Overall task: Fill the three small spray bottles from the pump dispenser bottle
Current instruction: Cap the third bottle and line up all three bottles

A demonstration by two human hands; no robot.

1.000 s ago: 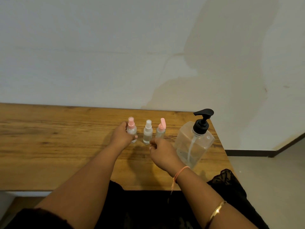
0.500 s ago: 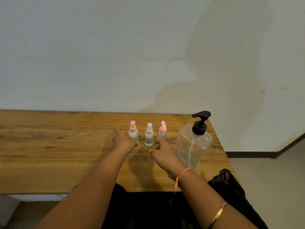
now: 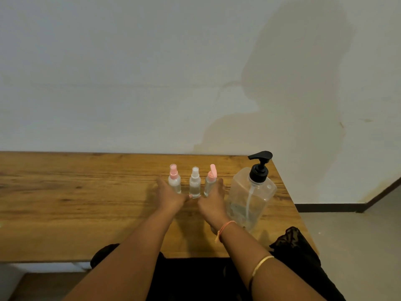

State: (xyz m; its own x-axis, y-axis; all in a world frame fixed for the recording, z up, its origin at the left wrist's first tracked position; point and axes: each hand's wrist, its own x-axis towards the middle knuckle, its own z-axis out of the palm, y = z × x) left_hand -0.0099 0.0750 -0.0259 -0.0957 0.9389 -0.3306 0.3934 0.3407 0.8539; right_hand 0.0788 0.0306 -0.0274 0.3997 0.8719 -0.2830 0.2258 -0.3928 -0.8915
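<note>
Head view | my left hand point(image 3: 170, 197) and right hand point(image 3: 213, 199) lay spread, flanking the three spray bottles point(image 3: 194, 182) | pump bottle point(image 3: 251, 192) at 3 o'clock | risk: a sideways nudge could topple them.

The head view looks forward and down over the table point(image 3: 65, 203) toward the wall point(image 3: 130, 72) behind.

The pump dispenser bottle point(image 3: 252, 192) stands on the counter point(image 3: 65, 203) near its right end. To its left three spray bottles stand in a row: the right spray bottle point(image 3: 210, 181) nearest it, then the middle spray bottle point(image 3: 194, 184), and the left spray bottle point(image 3: 174, 183) farthest. The right hand point(image 3: 212, 198) lies between the pump dispenser bottle and the right spray bottle. The left hand point(image 3: 168, 197) lies farther left, beside the left spray bottle.
</note>
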